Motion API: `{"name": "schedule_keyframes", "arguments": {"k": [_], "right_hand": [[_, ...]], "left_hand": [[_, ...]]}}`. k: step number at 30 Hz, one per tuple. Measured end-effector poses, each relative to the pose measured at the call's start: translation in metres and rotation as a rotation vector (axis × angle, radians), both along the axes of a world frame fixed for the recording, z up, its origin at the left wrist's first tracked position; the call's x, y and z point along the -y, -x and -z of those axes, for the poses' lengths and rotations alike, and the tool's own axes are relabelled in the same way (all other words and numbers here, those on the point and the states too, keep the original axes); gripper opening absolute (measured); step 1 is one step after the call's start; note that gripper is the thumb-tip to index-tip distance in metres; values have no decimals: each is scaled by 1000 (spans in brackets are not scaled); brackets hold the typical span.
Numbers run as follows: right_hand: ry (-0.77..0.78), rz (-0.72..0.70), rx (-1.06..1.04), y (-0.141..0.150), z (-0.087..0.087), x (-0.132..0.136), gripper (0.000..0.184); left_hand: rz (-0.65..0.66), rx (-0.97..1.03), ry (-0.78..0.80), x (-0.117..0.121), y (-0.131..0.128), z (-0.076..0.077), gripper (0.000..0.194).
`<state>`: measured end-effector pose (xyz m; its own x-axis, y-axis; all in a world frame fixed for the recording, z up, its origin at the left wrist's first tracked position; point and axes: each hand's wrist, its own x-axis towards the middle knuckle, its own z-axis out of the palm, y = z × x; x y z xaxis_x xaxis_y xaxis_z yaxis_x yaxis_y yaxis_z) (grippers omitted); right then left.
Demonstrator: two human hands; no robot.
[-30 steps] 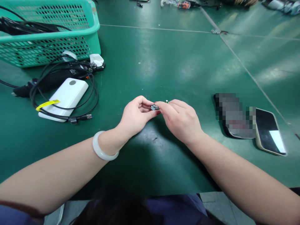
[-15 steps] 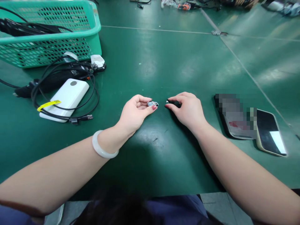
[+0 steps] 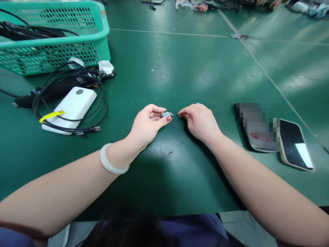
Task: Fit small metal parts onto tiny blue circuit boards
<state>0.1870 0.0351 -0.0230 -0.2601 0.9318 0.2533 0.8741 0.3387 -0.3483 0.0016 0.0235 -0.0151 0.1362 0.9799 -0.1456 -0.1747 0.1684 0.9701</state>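
Between thumb and fingers, my left hand [image 3: 150, 123] pinches a small silvery metal part [image 3: 167, 115] with a dark end pointing right. My right hand [image 3: 202, 120] is closed just to the right of it, fingertips pressed together on a tiny dark piece with a light edge [image 3: 180, 116]; most of that piece is hidden by the fingers, so its kind does not show. A small gap lies between the two held pieces. Both hands are low over the green table [image 3: 169, 178].
At the left stand a green plastic basket [image 3: 101, 36] holding black cables, a black tool [image 3: 59, 85], a white power bank [image 3: 82, 99] and a coiled black USB cable [image 3: 105, 109]. Two phones lie at the right, one dark [image 3: 253, 142], one pale-cased [image 3: 293, 137]. Assorted items line the far edge.
My right hand has turned and shifted a little left, bringing its fingertips closer to the metal part. The dark piece it holds is now mostly covered. My left hand stays nearly still.
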Motion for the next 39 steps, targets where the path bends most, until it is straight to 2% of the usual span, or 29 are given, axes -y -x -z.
{"name": "schedule_keyframes", "arguments": {"k": [5,8,14,21,28,35,39], "right_hand": [[113,19,-112,2,-7,5,24],[153,39,-109,3,-9,8,20],[35,25,-76,-1,-6,6,18],[45,1,27,-9,-11,10,10],[-30,-25,181,-6,-9,7,17],[-275,-30,48,6,-22,20,18],[-270,-87,10,19,-26,25,24]], "left_hand": [[2,3,-2,0,0,0,35],[8,8,0,0,0,0,35],[7,3,-1,0,0,-1,34],[13,4,13,1,0,-2,30],[32,-17,34,-1,0,-3,29],[71,-43,47,2,-1,-5,27],[86,-43,38,2,-2,-5,27]]}}
